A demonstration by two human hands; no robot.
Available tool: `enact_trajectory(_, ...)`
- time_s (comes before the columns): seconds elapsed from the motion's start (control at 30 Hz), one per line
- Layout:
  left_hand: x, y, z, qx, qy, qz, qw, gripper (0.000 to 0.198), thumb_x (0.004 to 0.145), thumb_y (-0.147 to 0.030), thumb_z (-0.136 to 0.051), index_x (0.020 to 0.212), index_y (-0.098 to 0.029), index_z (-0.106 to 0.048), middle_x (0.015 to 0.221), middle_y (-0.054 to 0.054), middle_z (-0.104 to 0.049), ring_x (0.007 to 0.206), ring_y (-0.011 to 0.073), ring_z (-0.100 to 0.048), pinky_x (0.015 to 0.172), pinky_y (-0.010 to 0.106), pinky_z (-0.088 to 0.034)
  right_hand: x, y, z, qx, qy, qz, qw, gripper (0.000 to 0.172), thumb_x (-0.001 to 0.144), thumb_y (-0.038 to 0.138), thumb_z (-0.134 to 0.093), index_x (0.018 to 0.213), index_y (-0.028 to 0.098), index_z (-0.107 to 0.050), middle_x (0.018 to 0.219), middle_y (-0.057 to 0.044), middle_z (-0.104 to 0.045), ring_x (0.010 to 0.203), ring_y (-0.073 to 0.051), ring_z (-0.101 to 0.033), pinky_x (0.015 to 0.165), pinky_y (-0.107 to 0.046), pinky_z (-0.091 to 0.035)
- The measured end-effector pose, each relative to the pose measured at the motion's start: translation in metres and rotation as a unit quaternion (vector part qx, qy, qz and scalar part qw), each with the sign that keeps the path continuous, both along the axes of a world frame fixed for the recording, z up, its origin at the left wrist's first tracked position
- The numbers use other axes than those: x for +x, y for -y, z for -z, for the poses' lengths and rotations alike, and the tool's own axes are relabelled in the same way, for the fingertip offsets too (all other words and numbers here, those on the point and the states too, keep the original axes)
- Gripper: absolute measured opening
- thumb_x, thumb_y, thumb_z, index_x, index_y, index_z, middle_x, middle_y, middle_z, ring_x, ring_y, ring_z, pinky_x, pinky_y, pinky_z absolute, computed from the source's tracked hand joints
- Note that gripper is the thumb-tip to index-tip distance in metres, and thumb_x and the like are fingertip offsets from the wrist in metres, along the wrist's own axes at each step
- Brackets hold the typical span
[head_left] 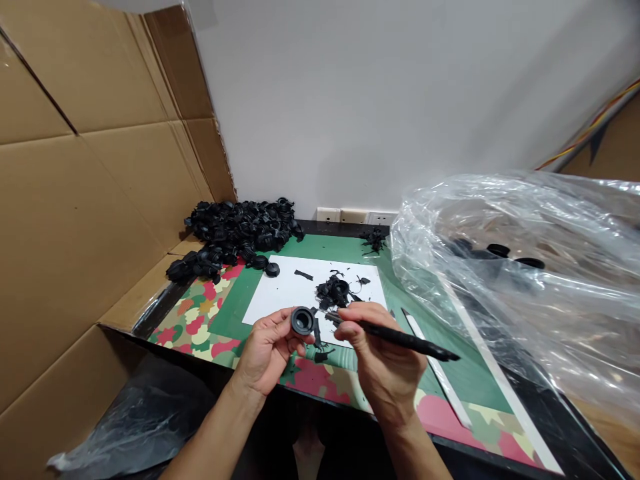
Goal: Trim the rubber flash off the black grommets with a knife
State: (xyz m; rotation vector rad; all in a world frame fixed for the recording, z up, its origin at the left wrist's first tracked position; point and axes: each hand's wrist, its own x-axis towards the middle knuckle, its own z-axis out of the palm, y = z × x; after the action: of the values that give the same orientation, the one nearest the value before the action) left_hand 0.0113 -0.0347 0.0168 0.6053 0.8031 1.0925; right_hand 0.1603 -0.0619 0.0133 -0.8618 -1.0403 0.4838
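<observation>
My left hand [273, 350] holds a round black rubber part [303, 321] between thumb and fingers, its ringed opening facing me. A black strip hangs beside the part. In my right hand [385, 353] is a slim black-handled tool [400, 339], gripped like a pen, its metal tip just right of the part. Whether the tip touches the part cannot be made out. Beyond my hands, a small heap of black scraps [334, 291] lies on a white sheet [270, 297]. One round black part [272, 269] rests at the sheet's upper left edge.
A large pile of black parts [240, 227] lies at the back left beside a cardboard box [100, 167]. Clear plastic bag [500, 300] covers the right side, with black parts inside. A white-and-black knife [440, 373] lies right of my right hand. More scraps [374, 240] sit near the wall.
</observation>
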Motion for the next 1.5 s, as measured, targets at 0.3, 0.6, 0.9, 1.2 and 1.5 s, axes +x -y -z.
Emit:
enact_trajectory(0.3, -0.002, -0.002, 0.0, -0.007, 0.018, 0.002, 1.0, 0.023, 0.062, -0.019, -0.078, 0.08, -0.005, -0.073, 0.072, 0.012, -0.071, 0.056, 0.0177, -0.065, 0.045, 0.022, -0.047, 0.021, -0.005, 0.004, -0.201, -0.026, -0.097, 0.974, 0.024, 0.076, 0.041, -0.071, 0.086, 0.019, -0.069, 0.06, -0.001, -0.064, 0.051, -0.015, -0.062, 0.05, -0.027, -0.052)
enact_trajectory(0.6, 0.002, -0.002, -0.002, 0.023, 0.044, -0.038, 0.998, 0.019, 0.066, -0.02, -0.075, 0.081, -0.007, -0.073, 0.08, 0.013, -0.072, 0.075, 0.025, -0.068, 0.053, 0.026, -0.051, 0.008, -0.006, 0.008, -0.251, -0.123, -0.164, 0.946, 0.033, 0.071, 0.046, -0.073, 0.085, 0.016, -0.069, 0.062, -0.003, -0.068, 0.046, -0.013, -0.057, 0.047, -0.026, -0.047)
enact_trajectory(0.9, 0.0, -0.002, 0.001, 0.029, 0.006, -0.034, 0.999, 0.022, 0.065, -0.022, -0.076, 0.082, -0.009, -0.074, 0.08, 0.012, -0.072, 0.074, 0.0225, -0.068, 0.057, 0.025, -0.052, 0.006, -0.004, 0.011, -0.247, -0.125, -0.177, 0.945, 0.026, 0.072, 0.04, -0.074, 0.084, 0.018, -0.069, 0.062, -0.001, -0.067, 0.047, -0.012, -0.058, 0.05, -0.026, -0.048)
enact_trajectory(1.2, 0.001, -0.001, 0.003, 0.012, 0.035, -0.028, 0.999, 0.024, 0.063, -0.023, -0.079, 0.081, -0.009, -0.074, 0.078, 0.011, -0.074, 0.072, 0.024, -0.07, 0.056, 0.026, -0.055, 0.006, -0.007, 0.011, -0.25, -0.189, -0.209, 0.926, 0.028, 0.068, 0.041, -0.077, 0.081, 0.017, -0.068, 0.068, -0.002, -0.067, 0.044, -0.01, -0.056, 0.045, -0.024, -0.044)
enact_trajectory(1.5, -0.002, -0.002, 0.004, 0.023, 0.022, -0.041, 0.999, 0.022, 0.064, -0.021, -0.077, 0.081, -0.007, -0.074, 0.075, 0.012, -0.071, 0.064, 0.02, -0.067, 0.05, 0.023, -0.049, 0.023, -0.006, 0.013, -0.294, -0.126, -0.142, 0.937, 0.032, 0.066, 0.043, -0.077, 0.08, 0.015, -0.069, 0.063, -0.002, -0.064, 0.046, -0.012, -0.056, 0.046, -0.025, -0.044)
